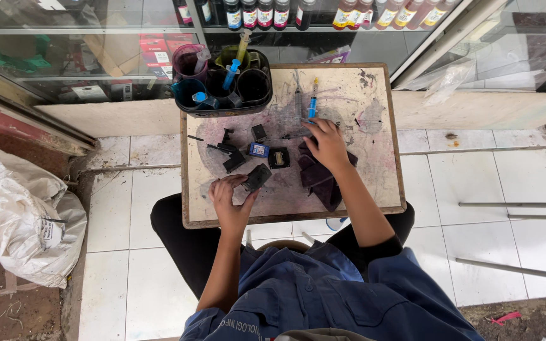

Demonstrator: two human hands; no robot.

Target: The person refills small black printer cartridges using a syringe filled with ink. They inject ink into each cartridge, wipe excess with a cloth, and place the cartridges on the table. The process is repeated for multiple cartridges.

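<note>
My left hand [230, 197] grips a black ink cartridge [258, 177] over the front of a small stained wooden table [374, 145]. Stretched toward the table's middle, my right hand [327, 142] has its fingers on a syringe with a blue tip [311, 108]. Its wrist lies over a dark purple cloth [320, 180]. Between the hands lie a blue-labelled cartridge [259, 149], a black square cartridge [279, 158] and several black plastic parts [232, 158].
A black tray [222, 108] at the table's back left holds ink-stained cups and syringes. Glass shelves with ink bottles [257, 12] stand behind. A white sack [23, 218] lies on the left, and a metal stool frame [526, 240] stands on the right.
</note>
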